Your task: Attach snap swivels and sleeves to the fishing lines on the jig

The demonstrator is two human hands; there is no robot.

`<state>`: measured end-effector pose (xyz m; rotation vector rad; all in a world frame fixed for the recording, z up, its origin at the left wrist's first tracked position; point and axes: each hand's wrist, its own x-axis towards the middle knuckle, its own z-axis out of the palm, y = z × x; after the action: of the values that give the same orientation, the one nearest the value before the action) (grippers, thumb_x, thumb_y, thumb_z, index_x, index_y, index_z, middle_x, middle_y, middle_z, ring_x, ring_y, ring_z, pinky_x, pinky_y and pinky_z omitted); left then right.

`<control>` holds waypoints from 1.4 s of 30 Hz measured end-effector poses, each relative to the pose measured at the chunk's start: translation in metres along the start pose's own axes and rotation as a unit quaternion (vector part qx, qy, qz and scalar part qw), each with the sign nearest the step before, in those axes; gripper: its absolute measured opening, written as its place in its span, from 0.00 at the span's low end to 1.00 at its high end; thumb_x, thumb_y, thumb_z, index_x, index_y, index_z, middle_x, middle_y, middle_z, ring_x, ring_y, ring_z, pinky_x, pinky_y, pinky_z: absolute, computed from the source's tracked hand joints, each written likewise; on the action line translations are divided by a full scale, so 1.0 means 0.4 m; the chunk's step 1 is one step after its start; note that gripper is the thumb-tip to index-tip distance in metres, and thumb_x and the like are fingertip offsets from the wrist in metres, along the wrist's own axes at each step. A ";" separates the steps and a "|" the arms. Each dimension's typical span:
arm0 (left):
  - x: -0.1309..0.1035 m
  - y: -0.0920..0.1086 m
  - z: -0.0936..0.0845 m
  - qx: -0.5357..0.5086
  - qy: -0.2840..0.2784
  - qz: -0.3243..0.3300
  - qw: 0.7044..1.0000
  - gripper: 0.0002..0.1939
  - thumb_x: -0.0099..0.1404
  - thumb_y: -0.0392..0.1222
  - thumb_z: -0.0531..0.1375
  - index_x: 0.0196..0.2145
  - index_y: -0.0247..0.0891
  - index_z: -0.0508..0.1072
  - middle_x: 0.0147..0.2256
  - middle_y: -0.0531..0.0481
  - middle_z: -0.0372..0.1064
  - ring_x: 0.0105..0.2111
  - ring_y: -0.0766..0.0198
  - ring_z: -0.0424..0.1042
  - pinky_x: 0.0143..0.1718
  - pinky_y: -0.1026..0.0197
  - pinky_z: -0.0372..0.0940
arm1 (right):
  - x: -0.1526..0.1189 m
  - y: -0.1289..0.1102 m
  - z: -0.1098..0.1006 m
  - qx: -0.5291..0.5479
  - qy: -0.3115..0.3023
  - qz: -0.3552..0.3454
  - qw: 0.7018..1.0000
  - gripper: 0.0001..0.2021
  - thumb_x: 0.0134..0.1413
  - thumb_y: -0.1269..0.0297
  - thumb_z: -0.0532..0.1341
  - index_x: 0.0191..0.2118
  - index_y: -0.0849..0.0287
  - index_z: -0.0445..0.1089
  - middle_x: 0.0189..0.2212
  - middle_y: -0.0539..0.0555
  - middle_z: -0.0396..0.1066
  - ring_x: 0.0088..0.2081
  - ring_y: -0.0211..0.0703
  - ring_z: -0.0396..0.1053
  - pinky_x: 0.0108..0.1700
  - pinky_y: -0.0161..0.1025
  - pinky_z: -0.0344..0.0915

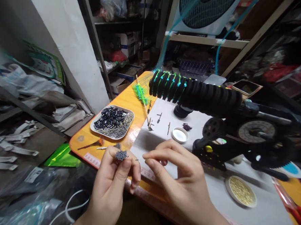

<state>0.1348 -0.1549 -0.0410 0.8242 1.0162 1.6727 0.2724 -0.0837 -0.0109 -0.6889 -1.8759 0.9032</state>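
My left hand (115,181) is closed round a bunch of small grey bead-like tips (121,155), pinched between thumb and fingers. A tiny grey piece shows near its fingertips; I cannot make out what it is. To its right, my right hand (181,175) has thumb and forefinger pressed together in a pinch, and whatever lies between them is too small to name. Beyond my left hand stands a white tray (95,126) of shiny black tube-like pieces and grey and yellowish bits. A brown stick with an orange tuft (92,143) lies before the tray.
A black machine with a ribbed roller (199,95) wound with green cord stands over white paper (161,147) on the orange table (80,138). A small white lid (180,135), a dish of golden grains (241,191) and a green bristly strand (140,93) lie around it.
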 end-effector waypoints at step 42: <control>0.033 0.041 0.006 0.006 0.051 0.099 0.994 0.05 0.68 0.41 0.63 0.34 0.44 0.70 0.29 0.58 0.63 0.25 0.72 0.64 0.30 0.67 0.65 | -0.005 0.006 -0.003 0.008 0.011 -0.054 0.998 0.07 0.60 0.75 0.61 0.39 0.57 0.73 0.33 0.52 0.71 0.37 0.39 0.70 0.38 0.36 0.67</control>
<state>0.1266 -0.1448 -0.0244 0.8786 1.0413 1.8948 0.2745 -0.0834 -0.0137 -0.5787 -1.8656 0.8377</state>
